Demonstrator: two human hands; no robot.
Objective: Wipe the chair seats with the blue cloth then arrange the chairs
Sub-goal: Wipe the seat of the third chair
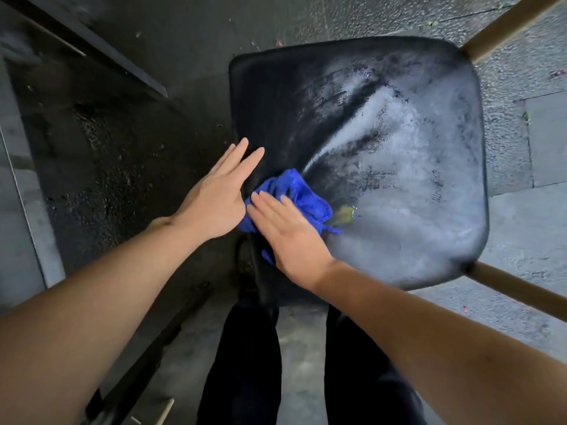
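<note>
Blue cloth (302,194): bunched beneath the right hand (288,234), poking out ahead of its grip.
Right grip: flat, fingers straight, pressing cloth down.
Left hand (219,193): flat, alongside, empty.
Chair seat (399,167): unwiped sheen lies ahead-right of the grip.

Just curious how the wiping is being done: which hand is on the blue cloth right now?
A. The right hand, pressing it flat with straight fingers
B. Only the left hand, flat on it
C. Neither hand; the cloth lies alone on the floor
A: the right hand lies flat on the blue cloth on the chair seat, while the left hand is spread open beside it.
</note>
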